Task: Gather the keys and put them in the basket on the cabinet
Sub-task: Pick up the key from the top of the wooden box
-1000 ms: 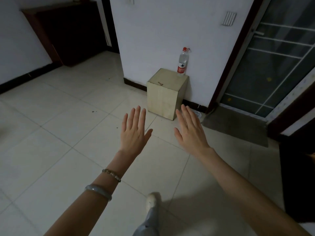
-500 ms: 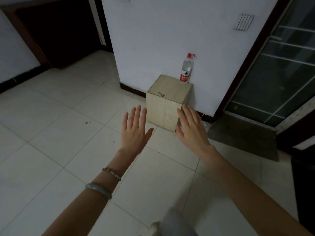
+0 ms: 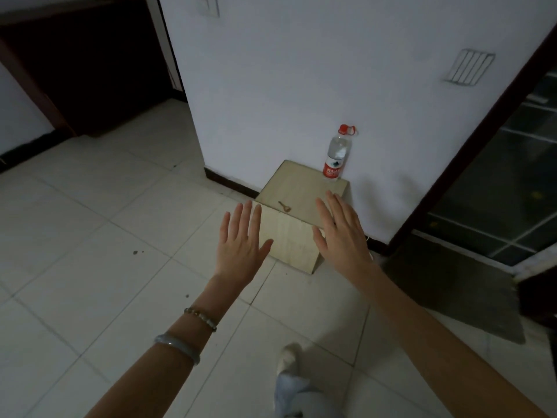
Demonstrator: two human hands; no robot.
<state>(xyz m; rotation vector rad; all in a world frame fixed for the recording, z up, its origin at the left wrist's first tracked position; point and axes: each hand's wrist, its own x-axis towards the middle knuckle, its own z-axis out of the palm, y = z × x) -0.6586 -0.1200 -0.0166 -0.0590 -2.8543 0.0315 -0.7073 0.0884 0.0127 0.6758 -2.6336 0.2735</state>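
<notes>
A small brass key [image 3: 284,206] lies on top of a pale wooden box [image 3: 289,236] that stands on the floor against the white wall. My left hand [image 3: 241,239] is held flat and open in front of the box's left edge, holding nothing. My right hand [image 3: 342,230] is also open, fingers apart, hovering over the box's right side, a short way right of the key. Neither hand touches the key. No basket is in view.
A water bottle [image 3: 336,155] with a red cap stands on the box's back corner by the wall. A dark cabinet [image 3: 84,64] fills the far left. A glass door [image 3: 497,176] and a grey mat [image 3: 452,285] lie to the right. My foot [image 3: 289,357] is on the tiled floor.
I have walked closer to the box, which now looks larger and sits right behind my hands. Both hands stay open and raised; the right hand now overlaps the box top.
</notes>
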